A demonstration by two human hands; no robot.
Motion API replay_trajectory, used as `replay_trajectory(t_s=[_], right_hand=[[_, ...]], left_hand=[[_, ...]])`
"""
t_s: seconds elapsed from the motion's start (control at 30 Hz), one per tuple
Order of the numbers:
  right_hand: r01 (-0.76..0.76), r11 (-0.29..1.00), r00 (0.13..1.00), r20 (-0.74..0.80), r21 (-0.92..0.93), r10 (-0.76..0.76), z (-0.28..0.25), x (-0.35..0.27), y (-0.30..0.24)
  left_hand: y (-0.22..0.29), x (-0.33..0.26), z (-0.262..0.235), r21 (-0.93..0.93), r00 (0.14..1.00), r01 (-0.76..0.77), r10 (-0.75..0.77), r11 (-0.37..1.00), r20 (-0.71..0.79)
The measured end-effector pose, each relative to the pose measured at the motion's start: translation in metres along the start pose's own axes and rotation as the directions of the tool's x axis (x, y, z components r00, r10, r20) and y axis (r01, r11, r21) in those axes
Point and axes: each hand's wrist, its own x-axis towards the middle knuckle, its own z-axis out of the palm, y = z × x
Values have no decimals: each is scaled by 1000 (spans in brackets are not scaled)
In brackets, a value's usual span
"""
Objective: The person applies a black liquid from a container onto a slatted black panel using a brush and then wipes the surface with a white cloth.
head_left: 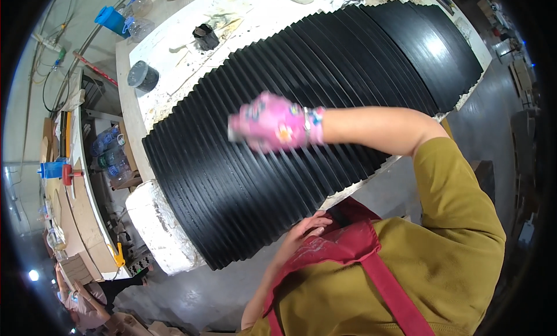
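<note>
Many long black strips [272, 57] lie side by side across the white table, like ribs, with smooth wider black sheets [429, 40] at the right end. My right hand [275, 122], in a pink flowered glove, is closed above the middle of the strips. It is smeared by motion; a small pale thing shows at its fingertips, too blurred to name. My bare left hand [310, 227] rests by the near edge of the strips, close to my red apron [342, 246]. Its fingers are loosely bent and seem to hold nothing.
A lidded tub [143, 77] and a small black cup [205, 37] stand on the white table [174, 63]. A white wrapped block [165, 229] juts out at the left end. Bottles [139, 27] stand at the far left. Another person [87, 304] is at the lower left.
</note>
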Motion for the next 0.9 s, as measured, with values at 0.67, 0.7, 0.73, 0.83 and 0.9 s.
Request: replay_trajectory(t_s=[0.67,0.7,0.73,0.83,0.9], right_hand=[[-300,890,913,-375,-344,163,-37,-65,52],[-345,815,917,-352,-466,187,-30,-67,42],[-280,858,945,-279,-430,169,-22,-67,-4],[5,988,1000,-20,-157,-8,-36,-92,-111],[-90,986,996,-16,-137,89,-34,-99,-96]], left_hand=[[21,14,15,-184,993,115,-119,976,-7],[23,14,15,-186,994,101,-107,977,-21],[21,12,14,-200,995,83,-93,976,-42],[17,7,14,-287,989,105,-129,952,-66],[17,12,19,-320,992,99,-119,942,-44]])
